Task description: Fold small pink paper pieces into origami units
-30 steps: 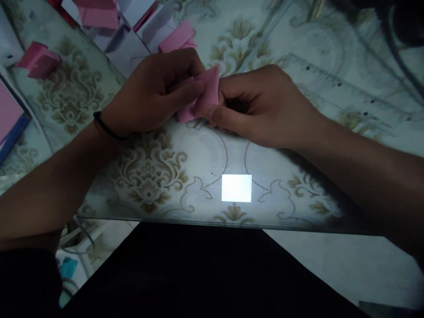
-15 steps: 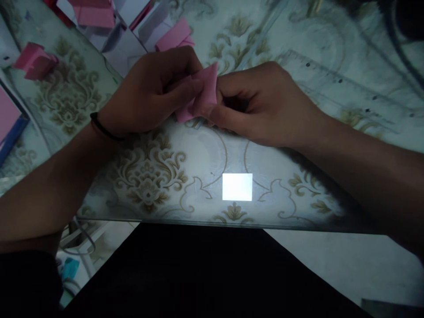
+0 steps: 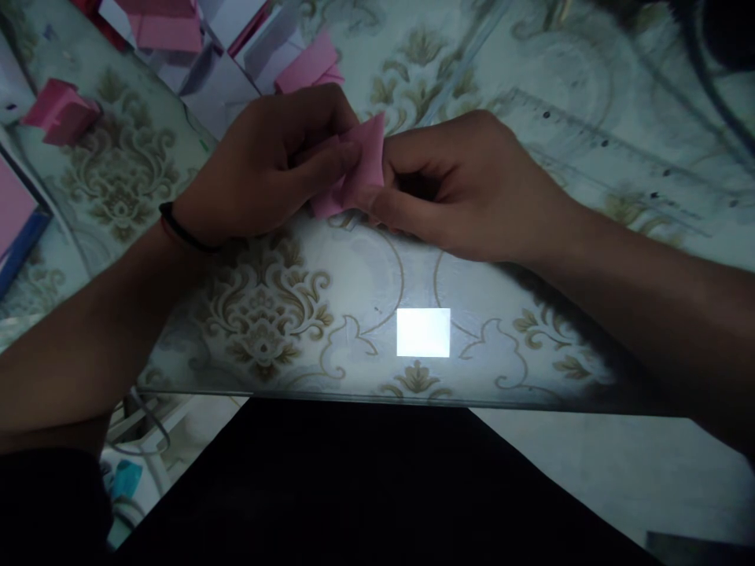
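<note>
A small piece of folded pink paper (image 3: 369, 153) is held between my two hands, above the patterned tabletop (image 3: 377, 275). My left hand (image 3: 283, 161) pinches it from the left, the thumb lying across its face. From the right, my right hand (image 3: 454, 185) grips its lower right edge between thumb and curled fingers. Part of the paper is hidden behind the left fingers. Just beyond my left hand lies another folded pink paper piece (image 3: 310, 67), next to a group of white folded paper pieces (image 3: 221, 90).
At the far left sits a loose pink folded piece (image 3: 62, 112). Pink paper with a blue edge (image 3: 20, 228) lies at the left border. A clear ruler (image 3: 607, 149) rests on the right, near a dark cable (image 3: 713, 86). The table's front edge (image 3: 366, 401) runs below my hands.
Almost nothing differs. Both hands keep the same hold on the pink paper, and the whole view has shifted very slightly.
</note>
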Available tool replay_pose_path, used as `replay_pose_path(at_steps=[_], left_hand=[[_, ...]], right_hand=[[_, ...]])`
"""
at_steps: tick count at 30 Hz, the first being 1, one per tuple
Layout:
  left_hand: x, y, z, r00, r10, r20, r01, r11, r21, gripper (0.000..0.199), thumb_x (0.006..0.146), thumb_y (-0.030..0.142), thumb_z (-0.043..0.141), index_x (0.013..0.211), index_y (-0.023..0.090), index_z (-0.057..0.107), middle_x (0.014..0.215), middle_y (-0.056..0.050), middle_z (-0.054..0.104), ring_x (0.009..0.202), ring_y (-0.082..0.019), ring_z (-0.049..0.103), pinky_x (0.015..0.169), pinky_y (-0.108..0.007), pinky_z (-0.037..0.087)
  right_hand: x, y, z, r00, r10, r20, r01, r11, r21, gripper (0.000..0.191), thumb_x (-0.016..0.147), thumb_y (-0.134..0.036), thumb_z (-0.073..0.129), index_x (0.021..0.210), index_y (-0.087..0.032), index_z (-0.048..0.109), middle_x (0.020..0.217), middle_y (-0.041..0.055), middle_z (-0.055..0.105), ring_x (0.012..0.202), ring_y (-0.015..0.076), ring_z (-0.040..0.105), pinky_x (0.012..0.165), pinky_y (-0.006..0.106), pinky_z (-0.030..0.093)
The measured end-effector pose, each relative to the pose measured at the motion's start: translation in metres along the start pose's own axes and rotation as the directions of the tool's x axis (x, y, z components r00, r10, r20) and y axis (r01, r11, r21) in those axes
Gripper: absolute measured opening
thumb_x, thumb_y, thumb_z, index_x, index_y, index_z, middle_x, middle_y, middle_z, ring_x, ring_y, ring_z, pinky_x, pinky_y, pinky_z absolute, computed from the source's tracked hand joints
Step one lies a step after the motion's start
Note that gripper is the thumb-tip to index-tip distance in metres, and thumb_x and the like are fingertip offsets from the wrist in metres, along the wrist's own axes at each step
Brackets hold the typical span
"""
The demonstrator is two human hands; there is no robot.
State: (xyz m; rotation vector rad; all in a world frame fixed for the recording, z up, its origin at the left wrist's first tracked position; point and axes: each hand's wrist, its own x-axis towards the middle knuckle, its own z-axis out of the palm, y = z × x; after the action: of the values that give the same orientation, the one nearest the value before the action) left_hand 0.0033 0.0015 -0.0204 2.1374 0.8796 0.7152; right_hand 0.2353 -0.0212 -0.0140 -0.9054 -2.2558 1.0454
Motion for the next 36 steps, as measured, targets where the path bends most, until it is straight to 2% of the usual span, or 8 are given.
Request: replay_pose_path(at_steps=[7, 19, 30, 32, 36], left_hand=[[0.0008, -0.0004, -0.0006, 1.000, -0.006, 0.007, 0.006, 1.000, -0.004, 0.025, 0.102, 0.037, 0.061, 0.096, 0.014, 0.069, 0.076, -0.001, 0.066, 0.066, -0.009, 0.056, 0.062, -0.025, 0.039], [0.0018, -0.0003, -0.0004, 0.999, 0.048, 0.008, -0.048, 0.998, 0.035, 0.020, 0.101, 0.033, 0.060, 0.094, 0.015, 0.068, 0.074, 0.001, 0.065, 0.065, -0.008, 0.054, 0.061, -0.023, 0.038], [0.0012, 0.0009, -0.0007, 1.000, 0.009, 0.012, -0.009, 1.000, 0.004, 0.019, 0.101, 0.033, 0.062, 0.095, 0.016, 0.068, 0.073, 0.000, 0.067, 0.064, -0.010, 0.057, 0.060, -0.025, 0.040], [0.0012, 0.0008, -0.0002, 1.000, -0.004, 0.017, 0.004, 1.000, 0.002, 0.019, 0.101, 0.033, 0.061, 0.095, 0.016, 0.068, 0.073, 0.000, 0.067, 0.064, -0.010, 0.057, 0.060, -0.025, 0.040], [0.0014, -0.0015, 0.0003, 1.000, 0.031, -0.001, -0.030, 0.999, 0.031, 0.025, 0.103, 0.037, 0.059, 0.095, 0.016, 0.068, 0.075, 0.000, 0.066, 0.065, -0.009, 0.054, 0.061, -0.024, 0.038]], right_hand=[[-0.0004, 0.0027, 0.0008, 1.000, -0.031, -0.003, 0.031, 1.000, 0.006, 0.053, 0.104, -0.055, 0.062, 0.069, -0.017, 0.049, 0.062, -0.0061, 0.038, 0.059, 0.0066, 0.034, 0.058, 0.028, 0.028], [-0.0005, 0.0026, 0.0008, 0.999, -0.047, -0.010, 0.048, 0.999, 0.017, 0.051, 0.103, -0.051, 0.064, 0.068, -0.019, 0.046, 0.061, -0.0059, 0.039, 0.058, 0.0078, 0.035, 0.058, 0.028, 0.028], [-0.0013, 0.0044, 0.0008, 0.999, -0.046, -0.014, 0.046, 0.999, 0.000, 0.038, 0.103, -0.031, 0.063, 0.070, -0.018, 0.047, 0.062, -0.0069, 0.038, 0.058, 0.0069, 0.033, 0.059, 0.027, 0.029], [-0.0013, 0.0040, 0.0006, 0.999, -0.046, -0.011, 0.046, 0.999, -0.005, 0.038, 0.104, -0.033, 0.062, 0.071, -0.018, 0.049, 0.063, -0.0070, 0.038, 0.057, 0.0069, 0.033, 0.059, 0.027, 0.029], [-0.0010, 0.0023, 0.0006, 1.000, -0.018, 0.002, 0.018, 1.000, 0.007, 0.045, 0.104, -0.046, 0.063, 0.070, -0.018, 0.050, 0.062, -0.0062, 0.039, 0.059, 0.0081, 0.035, 0.059, 0.028, 0.029]])
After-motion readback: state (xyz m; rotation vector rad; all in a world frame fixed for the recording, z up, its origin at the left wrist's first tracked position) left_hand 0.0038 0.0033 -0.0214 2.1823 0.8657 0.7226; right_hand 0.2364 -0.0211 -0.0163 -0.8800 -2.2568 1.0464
